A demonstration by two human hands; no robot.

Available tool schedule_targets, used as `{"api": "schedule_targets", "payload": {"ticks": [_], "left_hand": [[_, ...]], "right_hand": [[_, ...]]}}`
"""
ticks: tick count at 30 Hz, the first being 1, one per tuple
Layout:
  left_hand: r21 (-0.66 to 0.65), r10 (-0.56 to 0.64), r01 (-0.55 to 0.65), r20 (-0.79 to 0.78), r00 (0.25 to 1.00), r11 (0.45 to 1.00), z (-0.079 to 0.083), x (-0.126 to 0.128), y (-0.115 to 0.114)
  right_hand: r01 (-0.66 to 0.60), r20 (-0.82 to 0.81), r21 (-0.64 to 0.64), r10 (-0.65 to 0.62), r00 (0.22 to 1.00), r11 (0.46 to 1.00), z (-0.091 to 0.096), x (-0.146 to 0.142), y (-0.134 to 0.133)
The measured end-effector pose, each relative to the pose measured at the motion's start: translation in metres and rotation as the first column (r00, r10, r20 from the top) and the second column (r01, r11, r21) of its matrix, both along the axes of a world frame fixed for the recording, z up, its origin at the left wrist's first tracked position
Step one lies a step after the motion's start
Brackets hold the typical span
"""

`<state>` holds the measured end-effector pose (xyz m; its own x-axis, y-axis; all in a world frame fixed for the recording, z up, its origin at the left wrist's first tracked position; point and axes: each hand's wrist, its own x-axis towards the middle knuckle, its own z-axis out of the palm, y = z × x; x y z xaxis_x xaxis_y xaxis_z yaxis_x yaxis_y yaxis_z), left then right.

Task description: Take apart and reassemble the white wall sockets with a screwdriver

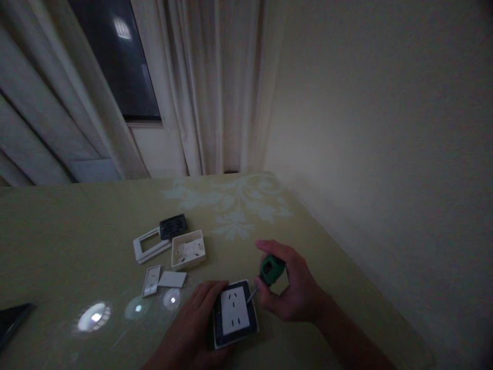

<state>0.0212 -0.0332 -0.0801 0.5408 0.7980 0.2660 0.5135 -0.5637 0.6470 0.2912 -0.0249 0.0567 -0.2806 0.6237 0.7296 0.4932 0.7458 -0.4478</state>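
Note:
A wall socket (234, 311) with a white face and a dark surround is gripped along its left side by my left hand (198, 318). Some of those fingers are hidden under it. My right hand (295, 288) is closed round the green handle of a screwdriver (271, 269). The screwdriver slants down to the left, and its metal tip meets the right edge of the white face. Whether the tip sits in a gap or only touches the surface, I cannot tell.
Left of my hands lie an open white back box (188, 250), a white frame (151, 246), a dark socket module (173, 225) and two small white plates (151, 280). A dark object (13, 321) is at the table's left edge. A wall (385, 154) borders the table (96, 226) on the right.

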Motion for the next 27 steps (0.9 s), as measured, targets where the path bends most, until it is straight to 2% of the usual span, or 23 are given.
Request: {"api": "schedule_targets", "payload": {"ticks": [2,5,6,8,10,13,15,16,18,20,21,22,25,27], "left_hand": [[0.012,0.013,-0.013,-0.013,1.000,1.000,0.004,0.000,-0.001],[0.045,0.013,-0.012,-0.034,0.999,0.999,0.012,-0.001,-0.001],[0.052,0.015,-0.013,-0.035,0.999,0.999,0.014,-0.001,0.000],[0.041,0.017,-0.015,-0.027,0.999,0.999,0.018,-0.002,0.002],[0.010,0.007,-0.007,-0.003,1.000,1.000,0.023,-0.003,0.004],[-0.038,-0.037,0.038,0.032,0.999,0.999,0.032,-0.004,0.008],[-0.066,-0.051,0.054,0.040,0.998,0.996,0.039,-0.006,0.008],[-0.078,-0.056,0.059,0.040,0.998,0.995,0.042,-0.006,0.008],[-0.089,-0.059,0.063,0.039,0.997,0.994,0.043,-0.007,0.008],[-0.082,-0.052,0.055,0.039,0.998,0.995,0.040,-0.009,0.007],[-0.077,-0.048,0.051,0.036,0.998,0.996,0.037,-0.010,0.007],[-0.074,-0.041,0.043,0.031,0.999,0.996,0.034,-0.011,0.008],[-0.103,-0.025,0.026,0.011,1.000,0.994,0.028,-0.015,0.010],[-0.117,-0.024,0.026,0.015,1.000,0.993,0.028,-0.018,0.012]], "right_hand": [[0.000,0.190,0.053,-0.010,0.982,0.999,0.019,-0.006,0.006],[0.138,0.378,0.085,-0.160,0.912,0.987,0.043,-0.020,0.016],[0.159,0.423,0.068,-0.173,0.890,0.985,0.048,-0.025,0.019],[0.094,0.484,-0.003,-0.081,0.871,0.996,0.055,-0.032,0.025],[-0.064,0.488,-0.079,0.094,0.868,0.995,0.058,-0.033,0.028],[-0.270,0.389,-0.167,0.315,0.866,0.948,0.060,-0.030,0.027],[-0.322,0.356,-0.185,0.369,0.859,0.929,0.060,-0.029,0.022],[-0.302,0.375,-0.160,0.341,0.862,0.940,0.060,-0.030,0.019],[-0.132,0.444,-0.061,0.145,0.884,0.989,0.060,-0.031,0.014],[0.077,0.485,0.010,-0.072,0.872,0.997,0.061,-0.031,0.011],[0.115,0.499,-0.001,-0.100,0.861,0.993,0.063,-0.029,0.010],[0.096,0.510,-0.036,-0.065,0.858,0.995,0.065,-0.028,0.010],[-0.134,0.490,-0.166,0.200,0.849,0.977,0.071,-0.020,0.012],[-0.180,0.460,-0.183,0.245,0.854,0.967,0.072,-0.016,0.014]]}}
